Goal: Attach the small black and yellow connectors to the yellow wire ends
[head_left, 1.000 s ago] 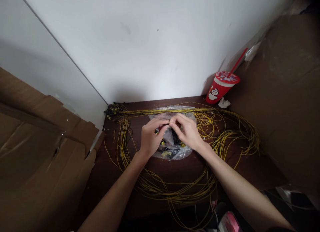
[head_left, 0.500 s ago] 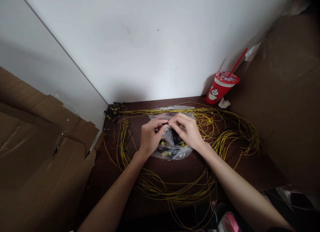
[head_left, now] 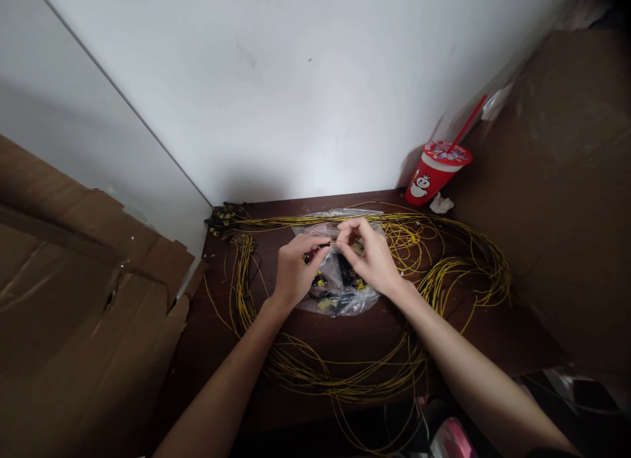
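Note:
My left hand (head_left: pixel 298 264) is closed in a pinch on a small black connector (head_left: pixel 324 245) over the middle of the table. A short bit of yellow shows at the connector's right end. Just to the right, my right hand (head_left: pixel 369 254) has its forefinger raised off the thumb, and the fingers are bent and apart. Below both hands lies a clear plastic bag (head_left: pixel 362 305) with black and yellow connectors (head_left: pixel 321 282) in it. Long yellow wires (head_left: pixel 340 384) loop around the bag on the dark table.
A red cup (head_left: pixel 434 175) with a straw stands at the back right, beside a crumpled white tissue (head_left: pixel 442 204). Cardboard (head_left: pixel 83 300) borders the left side, and a brown panel (head_left: pixel 557 182) the right. A bunch of connector ends (head_left: pixel 224 218) lies at the back left.
The right forefinger has lifted up and away from the thumb, opening a gap. The left hand keeps its pinch on the black connector in nearly the same place.

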Available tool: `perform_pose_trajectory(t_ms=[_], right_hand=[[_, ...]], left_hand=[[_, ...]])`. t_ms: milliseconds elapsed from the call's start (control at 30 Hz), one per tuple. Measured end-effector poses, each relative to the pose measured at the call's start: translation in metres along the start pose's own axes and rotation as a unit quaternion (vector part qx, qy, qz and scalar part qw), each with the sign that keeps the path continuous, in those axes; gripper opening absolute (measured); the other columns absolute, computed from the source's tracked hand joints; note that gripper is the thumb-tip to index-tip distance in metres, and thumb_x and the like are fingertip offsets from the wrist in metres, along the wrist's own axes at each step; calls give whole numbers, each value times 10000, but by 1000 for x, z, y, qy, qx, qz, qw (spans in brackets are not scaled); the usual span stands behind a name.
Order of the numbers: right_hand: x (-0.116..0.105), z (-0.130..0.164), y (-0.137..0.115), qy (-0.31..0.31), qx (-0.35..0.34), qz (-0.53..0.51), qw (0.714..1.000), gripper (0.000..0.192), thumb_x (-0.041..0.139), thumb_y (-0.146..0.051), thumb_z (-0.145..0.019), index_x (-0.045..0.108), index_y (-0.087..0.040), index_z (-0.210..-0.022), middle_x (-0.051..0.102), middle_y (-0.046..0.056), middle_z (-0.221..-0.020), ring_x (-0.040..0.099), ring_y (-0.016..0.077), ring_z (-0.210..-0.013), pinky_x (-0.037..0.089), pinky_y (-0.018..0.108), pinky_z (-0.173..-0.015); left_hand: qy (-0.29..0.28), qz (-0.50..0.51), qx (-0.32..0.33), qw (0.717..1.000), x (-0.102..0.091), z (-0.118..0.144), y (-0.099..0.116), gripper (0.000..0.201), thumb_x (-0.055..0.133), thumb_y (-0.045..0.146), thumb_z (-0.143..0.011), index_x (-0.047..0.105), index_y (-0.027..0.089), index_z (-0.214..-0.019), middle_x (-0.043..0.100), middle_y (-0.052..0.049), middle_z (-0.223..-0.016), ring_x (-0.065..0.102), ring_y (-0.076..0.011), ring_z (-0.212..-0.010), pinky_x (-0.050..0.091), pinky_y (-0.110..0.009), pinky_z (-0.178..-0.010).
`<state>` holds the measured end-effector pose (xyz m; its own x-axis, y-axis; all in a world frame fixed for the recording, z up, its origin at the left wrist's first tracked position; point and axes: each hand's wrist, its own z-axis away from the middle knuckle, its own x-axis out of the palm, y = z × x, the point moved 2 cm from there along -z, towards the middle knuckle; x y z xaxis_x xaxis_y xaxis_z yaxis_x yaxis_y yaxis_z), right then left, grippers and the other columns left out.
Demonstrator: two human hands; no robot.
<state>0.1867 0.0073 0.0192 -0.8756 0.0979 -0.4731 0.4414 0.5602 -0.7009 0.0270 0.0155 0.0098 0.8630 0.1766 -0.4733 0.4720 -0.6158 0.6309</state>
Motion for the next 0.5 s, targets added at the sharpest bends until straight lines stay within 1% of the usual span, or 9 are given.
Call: perform_pose_trajectory(t_ms=[100,333,433,500], right_hand=[[0,0,0,1,-1,-7,1000,191,506,-145,-844,438,-210,-1011,568,10,-804,558,134,-741,467,283,-716],[4,1,-2,3,-14,14,1000,98,503,-141,-835,453,-218,-869,558,3,-794,540,125,-714,446,270,-670],[4,1,-2,3,-21,20,1000,48,498,-166,-854,479,-209,-855,567,6,-797,547,129,-722,438,271,-669],[3,0,-1,-5,-30,32,999,26,503,-189,-865,505,-204,-886,587,16,-830,560,143,-764,435,287,-710]], left_hand=[[-1,4,6,1000,1,0,1,94,658,174,-787,700,182,-871,706,-31,-819,603,-123,-646,494,-251,-632],[-24,-5,38,999,3,2,3,126,629,125,-796,691,192,-882,697,-21,-809,598,-134,-675,500,-275,-672],[-25,-6,32,999,3,2,3,119,628,138,-798,692,188,-885,701,-30,-826,600,-140,-683,500,-281,-668],[-24,-6,23,999,1,1,3,117,632,153,-798,695,186,-891,703,-37,-839,599,-139,-673,498,-277,-647]])
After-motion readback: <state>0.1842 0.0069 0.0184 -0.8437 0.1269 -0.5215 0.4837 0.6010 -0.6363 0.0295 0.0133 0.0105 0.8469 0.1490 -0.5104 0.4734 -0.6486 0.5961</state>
